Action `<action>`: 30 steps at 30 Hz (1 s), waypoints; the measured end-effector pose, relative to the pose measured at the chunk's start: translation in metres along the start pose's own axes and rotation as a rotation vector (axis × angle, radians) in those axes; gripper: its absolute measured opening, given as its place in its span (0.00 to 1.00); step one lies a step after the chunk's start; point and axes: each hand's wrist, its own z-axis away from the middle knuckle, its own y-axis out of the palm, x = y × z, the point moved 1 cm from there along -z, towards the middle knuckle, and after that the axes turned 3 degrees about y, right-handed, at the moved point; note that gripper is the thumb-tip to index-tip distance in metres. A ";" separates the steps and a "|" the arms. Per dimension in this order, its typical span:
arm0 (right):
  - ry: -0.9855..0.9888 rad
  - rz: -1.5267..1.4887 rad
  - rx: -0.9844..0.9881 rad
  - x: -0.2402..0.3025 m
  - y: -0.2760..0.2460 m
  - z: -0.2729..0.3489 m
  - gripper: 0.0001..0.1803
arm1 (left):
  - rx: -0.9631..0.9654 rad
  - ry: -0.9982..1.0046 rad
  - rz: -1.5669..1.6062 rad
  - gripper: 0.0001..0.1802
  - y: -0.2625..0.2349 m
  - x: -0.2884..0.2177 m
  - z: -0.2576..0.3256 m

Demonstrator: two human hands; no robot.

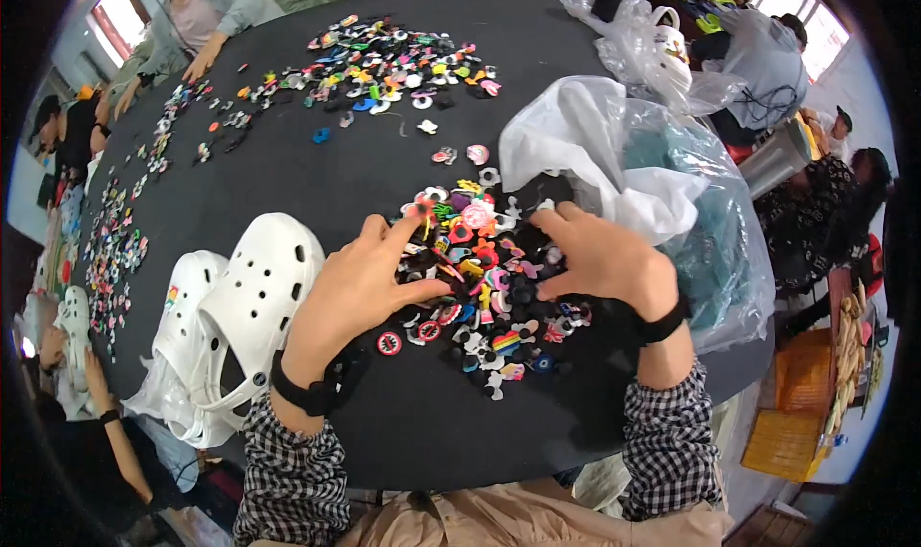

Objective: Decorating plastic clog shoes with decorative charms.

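Observation:
A heap of small colourful shoe charms (477, 259) lies on the black table in front of me. My left hand (360, 278) rests at the heap's left side, thumb and fingers spread, fingertips touching the charms. On the opposite side my right hand (614, 264) is spread too, its thumb and fingers at the heap's edge. Neither hand shows anything held. Left of my left forearm, a white foam clog (264, 283) with round holes leans over a second white clog (177, 307), which bears a small coloured charm.
A crumpled clear plastic bag (715, 288) with white sheeting (561, 130) lies at my right. More charms (384, 62) spread across the far table and its left edge (113, 249). Another white clog (672, 53) stands at the far right. Other people sit around the black table (317, 178).

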 end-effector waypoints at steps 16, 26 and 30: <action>-0.324 -0.440 -0.144 0.000 0.019 -0.033 0.26 | -0.042 0.244 0.345 0.41 0.007 -0.021 -0.012; -0.416 -0.559 -0.145 0.010 -0.001 -0.027 0.20 | -0.208 0.021 0.619 0.28 0.000 -0.006 -0.015; -0.531 -0.588 -0.121 0.011 -0.005 -0.024 0.13 | -0.241 -0.016 0.692 0.28 -0.001 -0.004 -0.015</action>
